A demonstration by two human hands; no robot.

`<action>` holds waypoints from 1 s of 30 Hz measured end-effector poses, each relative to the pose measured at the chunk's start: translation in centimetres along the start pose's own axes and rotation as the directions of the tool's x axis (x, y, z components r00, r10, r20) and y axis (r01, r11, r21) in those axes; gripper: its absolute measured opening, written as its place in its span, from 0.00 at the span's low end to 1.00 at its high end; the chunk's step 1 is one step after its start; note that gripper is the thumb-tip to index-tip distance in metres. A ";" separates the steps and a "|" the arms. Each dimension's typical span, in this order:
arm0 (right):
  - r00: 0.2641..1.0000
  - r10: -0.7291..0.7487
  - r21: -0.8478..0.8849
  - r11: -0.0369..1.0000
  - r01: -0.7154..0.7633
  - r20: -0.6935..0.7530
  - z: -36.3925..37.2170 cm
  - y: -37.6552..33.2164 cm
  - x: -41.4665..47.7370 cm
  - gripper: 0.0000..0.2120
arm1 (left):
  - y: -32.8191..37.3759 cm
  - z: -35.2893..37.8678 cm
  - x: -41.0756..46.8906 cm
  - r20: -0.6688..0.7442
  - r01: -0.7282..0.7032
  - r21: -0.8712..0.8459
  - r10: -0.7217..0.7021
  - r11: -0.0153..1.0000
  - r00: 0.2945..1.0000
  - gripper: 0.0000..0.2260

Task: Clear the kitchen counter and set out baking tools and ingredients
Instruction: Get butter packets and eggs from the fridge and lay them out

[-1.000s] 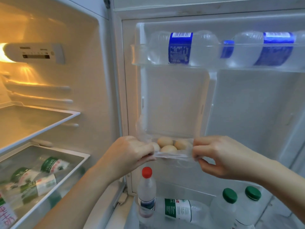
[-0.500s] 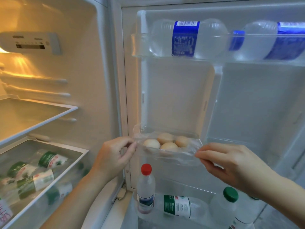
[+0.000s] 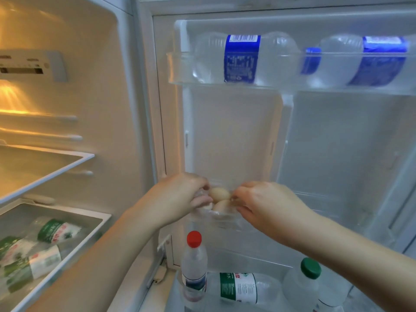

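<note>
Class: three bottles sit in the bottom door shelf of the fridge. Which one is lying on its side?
The middle bottle, with the green-and-white label. The red-capped bottle on its left and the green-capped bottle on its right stand upright.

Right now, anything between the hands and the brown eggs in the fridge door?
Only the clear plastic bag around the brown eggs. The left hand and right hand pinch it on either side of them. Nothing else visible stands in the way; the bottles sit below and above.
</note>
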State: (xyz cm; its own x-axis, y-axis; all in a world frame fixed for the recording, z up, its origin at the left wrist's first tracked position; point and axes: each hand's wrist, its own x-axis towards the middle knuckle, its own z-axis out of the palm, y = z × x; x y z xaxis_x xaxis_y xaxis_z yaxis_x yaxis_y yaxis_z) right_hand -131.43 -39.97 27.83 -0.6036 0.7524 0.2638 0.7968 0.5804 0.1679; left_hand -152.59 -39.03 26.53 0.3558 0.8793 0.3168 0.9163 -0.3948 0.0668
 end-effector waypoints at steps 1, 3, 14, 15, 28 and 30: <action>0.999 0.032 -0.003 0.999 -0.032 0.013 -0.1 0.0 0.0 0.11 | -0.1 -0.2 0.2 0.031 0.018 0.020 -0.019 1.000 0.999 0.17; 0.994 0.087 0.025 0.996 -0.089 0.064 -0.6 0.1 0.1 0.12 | 0.0 -0.4 0.5 0.090 0.039 0.037 -0.042 0.999 0.995 0.20; 0.991 -0.018 0.178 0.984 -0.006 0.133 -2.3 0.1 3.3 0.13 | 0.4 -3.0 1.8 0.230 0.013 -0.089 0.007 0.996 0.973 0.13; 0.987 -0.031 0.205 0.979 -0.002 0.157 -2.1 0.1 3.6 0.12 | 0.5 -3.0 2.0 0.277 0.037 -0.094 -0.010 0.995 0.961 0.13; 0.903 -0.298 0.342 0.921 0.186 0.311 -0.5 0.7 5.6 0.10 | 0.7 -2.9 4.2 0.577 0.100 0.037 -0.103 0.994 0.811 0.15; 0.892 -0.315 0.342 0.918 0.199 0.325 -0.5 0.8 5.5 0.09 | 0.7 -3.1 4.5 0.605 0.090 0.036 -0.094 0.995 0.791 0.15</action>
State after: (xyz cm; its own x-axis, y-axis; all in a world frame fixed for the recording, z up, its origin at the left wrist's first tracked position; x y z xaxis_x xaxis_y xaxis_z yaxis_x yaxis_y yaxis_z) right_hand -134.08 -35.49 29.86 -0.7978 0.5895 -0.1266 0.6022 0.7895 -0.1184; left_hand -150.92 -36.13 30.94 0.3068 0.8935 -0.3278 0.9507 -0.3040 0.0612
